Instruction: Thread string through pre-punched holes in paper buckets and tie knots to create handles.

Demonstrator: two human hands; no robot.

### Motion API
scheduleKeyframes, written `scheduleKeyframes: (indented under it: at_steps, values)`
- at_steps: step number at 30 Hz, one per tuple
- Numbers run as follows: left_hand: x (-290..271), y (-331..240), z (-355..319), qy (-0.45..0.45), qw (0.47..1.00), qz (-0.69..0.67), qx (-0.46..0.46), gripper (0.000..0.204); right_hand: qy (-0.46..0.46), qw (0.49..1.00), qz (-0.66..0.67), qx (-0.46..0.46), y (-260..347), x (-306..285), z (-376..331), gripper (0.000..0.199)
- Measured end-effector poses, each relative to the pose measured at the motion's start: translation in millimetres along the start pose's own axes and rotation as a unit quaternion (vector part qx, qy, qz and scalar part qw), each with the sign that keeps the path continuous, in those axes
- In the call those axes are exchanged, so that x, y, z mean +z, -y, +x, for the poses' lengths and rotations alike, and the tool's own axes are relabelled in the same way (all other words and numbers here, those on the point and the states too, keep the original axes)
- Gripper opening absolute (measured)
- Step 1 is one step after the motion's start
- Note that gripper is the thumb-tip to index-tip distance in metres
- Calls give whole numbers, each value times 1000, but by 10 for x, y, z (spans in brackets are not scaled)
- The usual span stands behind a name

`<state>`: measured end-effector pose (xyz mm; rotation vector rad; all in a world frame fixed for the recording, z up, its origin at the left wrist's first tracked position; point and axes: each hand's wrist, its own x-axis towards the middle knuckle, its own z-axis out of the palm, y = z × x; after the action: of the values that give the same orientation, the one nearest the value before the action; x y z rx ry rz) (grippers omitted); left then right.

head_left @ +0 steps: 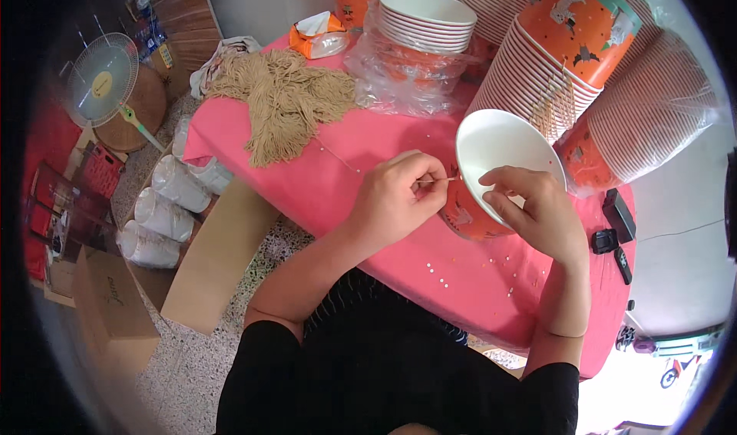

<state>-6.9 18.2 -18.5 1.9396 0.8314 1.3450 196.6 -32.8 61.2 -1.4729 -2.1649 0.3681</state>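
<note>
An orange paper bucket with a white inside and printed animal figures [491,182] is held tilted on its side at the middle of the pink cloth-covered table [399,228], its open mouth turned up toward the camera, just in front of the nested stacks of like orange paper buckets [553,59]. A thin tan string [439,179] is stretched between the two hands and meets the bucket's rim at its left edge.

The bucket is judged to be light, thin-walled and easily dented; it is best steadied at the rolled rim, where the paper is stiffest, and not squeezed at the side wall. The string is judged to be soft, limp and slight, so that it can be taken only in a fine pinch near its end.

The left hand [399,193] is curled into a loose fist, thumb and forefinger closed in a pinch on the string, the forearm lying across the table's near edge. The right hand [537,212] is arched over the bucket's lower rim, its fingertips drawn together at the rim; whether the string's end or the rim itself is gripped cannot be told.

A heap of tan cut strings [280,97] lies well apart at the table's far left.
</note>
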Motion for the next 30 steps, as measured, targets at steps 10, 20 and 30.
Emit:
scheduleKeyframes:
  at_steps: [10, 20, 30]
  values:
    - [49, 96, 22, -25, 998, -7, 50, 11, 8, 999, -29, -25, -4, -8, 138, 15]
    - [109, 88, 45, -26, 998, -1, 61, 11, 27, 994, -93, -44, 0, 68, 269, 13]
    - [59, 52, -9, -17, 998, -61, 11, 17, -30, 988, -134, -75, -67, -58, 244, 9]
